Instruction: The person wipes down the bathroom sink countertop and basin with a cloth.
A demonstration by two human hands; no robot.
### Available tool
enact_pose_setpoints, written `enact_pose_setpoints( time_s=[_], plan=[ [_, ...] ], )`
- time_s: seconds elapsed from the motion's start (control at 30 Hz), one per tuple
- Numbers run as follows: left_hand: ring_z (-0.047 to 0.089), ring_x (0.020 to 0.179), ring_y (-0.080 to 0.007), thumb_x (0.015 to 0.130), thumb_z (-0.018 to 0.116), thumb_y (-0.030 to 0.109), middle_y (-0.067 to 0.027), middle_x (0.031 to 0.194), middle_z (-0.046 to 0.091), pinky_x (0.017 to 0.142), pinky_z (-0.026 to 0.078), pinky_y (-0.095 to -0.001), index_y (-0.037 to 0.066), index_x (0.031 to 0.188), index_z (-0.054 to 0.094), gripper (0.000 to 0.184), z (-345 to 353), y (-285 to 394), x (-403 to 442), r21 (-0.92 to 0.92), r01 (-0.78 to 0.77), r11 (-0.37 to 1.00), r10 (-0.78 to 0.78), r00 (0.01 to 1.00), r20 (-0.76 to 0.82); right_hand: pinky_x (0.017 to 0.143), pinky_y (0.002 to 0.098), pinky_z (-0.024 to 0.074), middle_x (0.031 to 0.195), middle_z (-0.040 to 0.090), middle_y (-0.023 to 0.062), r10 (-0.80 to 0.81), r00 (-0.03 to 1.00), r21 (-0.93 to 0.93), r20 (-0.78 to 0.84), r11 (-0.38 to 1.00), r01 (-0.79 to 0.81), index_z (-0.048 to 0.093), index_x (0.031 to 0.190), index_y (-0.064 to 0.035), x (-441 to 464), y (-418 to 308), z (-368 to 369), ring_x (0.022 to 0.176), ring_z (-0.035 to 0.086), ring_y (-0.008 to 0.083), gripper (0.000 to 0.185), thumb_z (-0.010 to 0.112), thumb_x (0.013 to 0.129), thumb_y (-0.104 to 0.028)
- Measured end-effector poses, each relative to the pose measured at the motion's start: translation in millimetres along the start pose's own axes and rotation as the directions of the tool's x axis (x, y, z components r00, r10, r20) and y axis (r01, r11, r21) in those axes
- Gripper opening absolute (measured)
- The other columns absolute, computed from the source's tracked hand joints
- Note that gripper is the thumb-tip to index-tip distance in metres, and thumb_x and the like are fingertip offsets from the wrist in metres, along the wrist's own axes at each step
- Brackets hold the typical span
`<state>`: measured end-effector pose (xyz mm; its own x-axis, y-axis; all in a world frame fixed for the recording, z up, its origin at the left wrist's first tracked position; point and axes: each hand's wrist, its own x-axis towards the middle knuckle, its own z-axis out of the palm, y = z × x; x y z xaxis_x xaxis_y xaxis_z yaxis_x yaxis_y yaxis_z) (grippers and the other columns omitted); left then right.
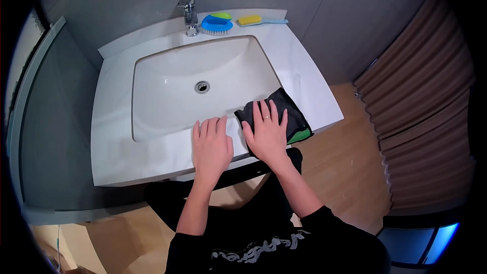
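Note:
My right hand point(267, 131) lies with spread fingers on top of a folded black cloth-like item point(292, 112) with a green patch at its lower right corner. That item rests on the right front of the white countertop, partly over the sink's edge. My left hand point(211, 144) is flat on the counter's front rim, fingers stretched out toward the sink and nothing in it. Between and beyond both hands is the white sink basin point(172, 96). Part of the black item is hidden under my right palm.
Behind the basin stands a chrome faucet point(190, 18). Beside it are a blue and green scrub brush point(217, 24) and a yellow-bristled brush point(258, 21) with a light blue handle. A brown pleated curtain point(421, 106) hangs at right; a grey panel point(56, 116) borders the counter's left.

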<state>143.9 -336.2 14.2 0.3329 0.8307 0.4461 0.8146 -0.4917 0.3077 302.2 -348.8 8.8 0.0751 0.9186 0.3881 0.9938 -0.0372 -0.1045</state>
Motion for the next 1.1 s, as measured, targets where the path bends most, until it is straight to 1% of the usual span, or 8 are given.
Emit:
enact_pose_setpoints(
  time_s=[0.17,0.3,0.33,0.43,0.7,0.87,1.03,1.1],
  plan=[
    [0.053,0.111,-0.028,0.082,0.053,0.007,-0.012,0.113,0.059,0.107,0.032,-0.0489,0.003,0.12,0.056,0.039,-2,1,2,-0.057,0.042,0.998,-0.041,0.999,0.019,0.111,0.0535,0.0259,0.138,0.049,0.018,-0.149,0.989,0.243,0.005,0.959,0.144,0.052,0.133,-0.0061,-2,34,-17,0.132,0.041,0.036,0.058,0.062,0.087,-0.039],
    [0.053,0.11,-0.0276,0.081,0.055,0.008,-0.0114,0.112,0.059,0.107,0.033,-0.0489,0.003,0.119,0.057,0.038,-5,2,0,-0.076,0.039,0.996,-0.037,0.999,0.023,0.107,0.0462,0.0342,0.139,0.048,0.0188,-0.116,0.993,0.306,-0.025,0.945,0.118,0.057,0.129,-0.0042,2,80,-24,0.13,0.043,0.0371,0.052,0.068,0.084,-0.029],
    [0.054,0.108,-0.0269,0.082,0.058,0.013,-0.0117,0.109,0.06,0.106,0.034,-0.0495,0.001,0.117,0.058,0.038,-2,0,0,-0.052,0.019,0.998,-0.019,1.0,0.001,0.108,0.045,0.0341,0.142,0.046,0.0186,-0.088,0.996,0.338,-0.008,0.937,0.085,0.056,0.13,-0.0042,2,85,-28,0.131,0.042,0.037,0.052,0.067,0.085,-0.027],
    [0.055,0.107,-0.0273,0.082,0.056,0.008,-0.0109,0.11,0.06,0.106,0.035,-0.049,0.002,0.117,0.058,0.036,-2,1,0,-0.063,0.035,0.997,-0.035,0.999,-0.008,0.109,0.0443,0.0328,0.144,0.045,0.0167,-0.011,1.0,0.321,-0.013,0.947,0.015,0.055,0.131,-0.0051,-1,95,-27,0.134,0.039,0.0357,0.052,0.067,0.085,-0.026],
    [0.055,0.107,-0.0277,0.089,0.059,0.023,-0.0117,0.11,0.061,0.105,0.034,-0.0496,0.002,0.117,0.06,0.035,-3,6,3,-0.04,0.048,0.998,-0.048,0.999,-0.007,0.111,0.0554,0.0246,0.148,0.037,0.0205,-0.004,1.0,-0.005,-0.01,1.0,0.004,0.046,0.138,-0.0029,-8,64,-14,0.137,0.033,0.0376,0.058,0.057,0.088,-0.029],
    [0.055,0.108,-0.0275,0.091,0.059,0.028,-0.0112,0.11,0.062,0.105,0.034,-0.0493,0.002,0.115,0.061,0.035,-2,6,2,-0.035,0.041,0.999,-0.042,0.998,-0.052,0.108,0.0603,0.0257,0.145,0.039,0.0214,-0.145,0.989,0.058,-0.003,0.988,0.145,0.046,0.137,-0.0013,-15,15,-16,0.136,0.034,0.0393,0.063,0.06,0.081,-0.029],
    [0.055,0.107,-0.0261,0.09,0.057,0.027,-0.0107,0.106,0.061,0.104,0.035,-0.0486,0.002,0.113,0.061,0.034,-1,3,1,-0.029,0.014,0.999,-0.016,0.998,-0.064,0.111,0.0577,0.0237,0.146,0.039,0.0193,-0.181,0.983,0.114,0.011,0.977,0.179,0.049,0.137,-0.0053,-16,1,-19,0.137,0.033,0.0389,0.061,0.061,0.083,-0.031],
    [0.055,0.11,-0.027,0.089,0.056,0.02,-0.0104,0.112,0.061,0.106,0.033,-0.0495,0.002,0.116,0.06,0.033,-4,3,0,-0.07,0.034,0.997,-0.035,0.999,-0.021,0.112,0.0537,0.0245,0.145,0.041,0.0178,-0.184,0.981,0.303,0.062,0.94,0.157,0.051,0.134,-0.0067,-13,13,-23,0.137,0.034,0.0362,0.06,0.064,0.082,-0.033]
  ],
)
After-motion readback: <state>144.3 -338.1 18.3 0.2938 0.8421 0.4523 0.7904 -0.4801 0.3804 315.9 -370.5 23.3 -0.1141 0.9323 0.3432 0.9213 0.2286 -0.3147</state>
